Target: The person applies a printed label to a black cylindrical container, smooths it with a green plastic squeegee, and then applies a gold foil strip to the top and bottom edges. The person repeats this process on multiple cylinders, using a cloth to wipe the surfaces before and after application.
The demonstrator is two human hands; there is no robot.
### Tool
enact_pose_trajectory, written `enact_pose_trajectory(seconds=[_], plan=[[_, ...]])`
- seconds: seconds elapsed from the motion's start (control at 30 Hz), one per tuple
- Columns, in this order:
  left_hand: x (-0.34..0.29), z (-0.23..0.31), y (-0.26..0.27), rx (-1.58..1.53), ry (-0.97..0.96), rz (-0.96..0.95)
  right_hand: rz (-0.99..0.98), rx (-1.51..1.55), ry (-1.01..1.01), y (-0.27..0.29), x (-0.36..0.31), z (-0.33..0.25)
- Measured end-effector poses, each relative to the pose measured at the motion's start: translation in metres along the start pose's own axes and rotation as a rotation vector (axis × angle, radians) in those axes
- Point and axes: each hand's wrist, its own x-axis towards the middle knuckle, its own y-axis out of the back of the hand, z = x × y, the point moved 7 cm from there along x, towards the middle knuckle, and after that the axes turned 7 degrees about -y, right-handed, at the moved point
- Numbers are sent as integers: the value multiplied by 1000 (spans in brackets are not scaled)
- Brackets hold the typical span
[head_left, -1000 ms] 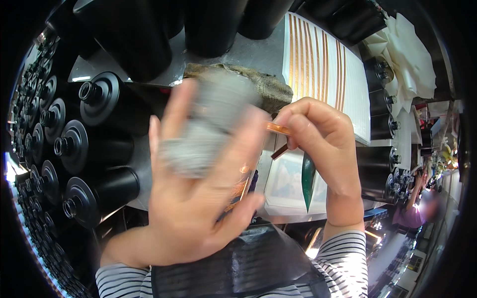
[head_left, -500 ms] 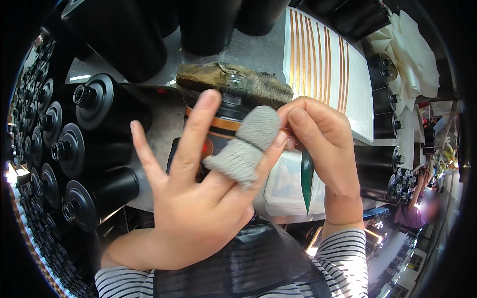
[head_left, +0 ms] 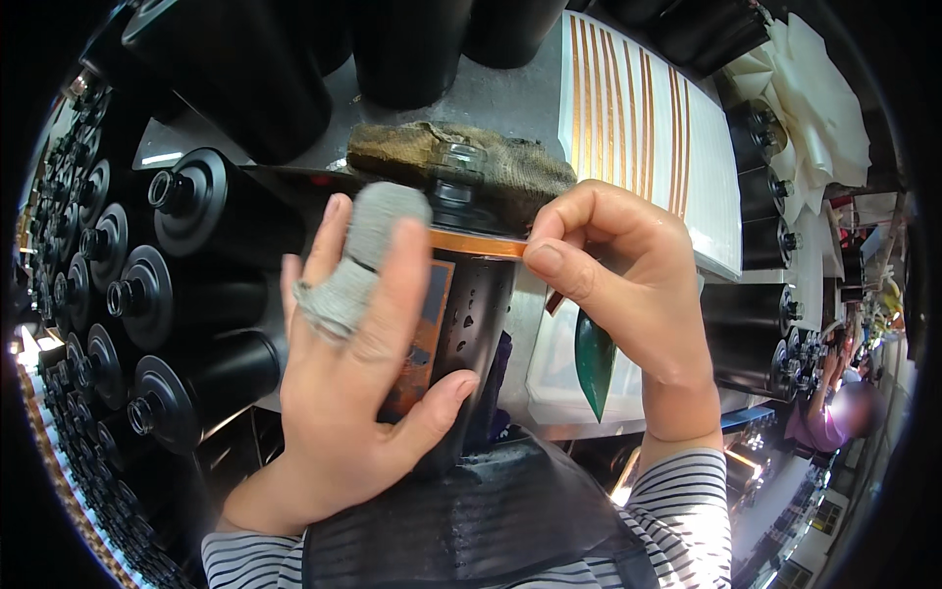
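In front of me lies a black bottle (head_left: 476, 324), its clear neck (head_left: 458, 162) resting against a folded brown rag (head_left: 392, 152). Wet drops and a dark label with an orange border (head_left: 427, 339) show on its side. A copper-coloured strip (head_left: 481, 242) runs across its shoulder. My right hand (head_left: 628, 285) pinches the strip's end between thumb and forefinger. A green pointed blade-like tool (head_left: 595, 368) hangs below that hand, its upper end hidden. My left hand (head_left: 343, 393) is at the bottle's left side, fingers extended, with a grey knitted sleeve (head_left: 391, 216) on one finger.
Several black bottles (head_left: 191, 201) lie stacked at left, others (head_left: 746, 324) at right. Large black cylinders (head_left: 407, 49) line the back. A white sheet with copper strips (head_left: 638, 118) lies back right, near crumpled pale paper (head_left: 810, 108). A person (head_left: 819, 422) is far right.
My left hand has swung left from near the right hand, uncovering the bottle's label and wet side. My right hand has shifted slightly left, and the strip's end now shows at its fingertips.
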Motion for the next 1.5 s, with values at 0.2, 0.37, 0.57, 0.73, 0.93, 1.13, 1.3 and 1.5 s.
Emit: enact_pose_trajectory(seconds=[0.2, 0.37, 0.57, 0.73, 0.93, 1.13, 1.3, 1.5], plan=[[19, 32, -7, 379, -161, 3, 10, 46, -14, 4, -3, -3], [15, 22, -1, 74, -117, 74, 44, -3, 26, 4, -5, -3], [-5, -40, -17, -641, 225, 234, -11, -28, -10, -1, -1, -6], [10, 12, 5, 255, -87, 4, 11, 6, 39, 1, -2, -1], [21, 36, -10, 389, -188, 22, 51, 61, 23, 5, -7, -1], [3, -16, -6, -356, 110, 193, 31, -13, 20, 0, -5, -7], [6, 10, 6, 175, -75, 61, 9, -1, 19, -1, -2, -4], [21, 38, -12, 299, -193, 57, 62, 118, -71, 7, -5, 2]])
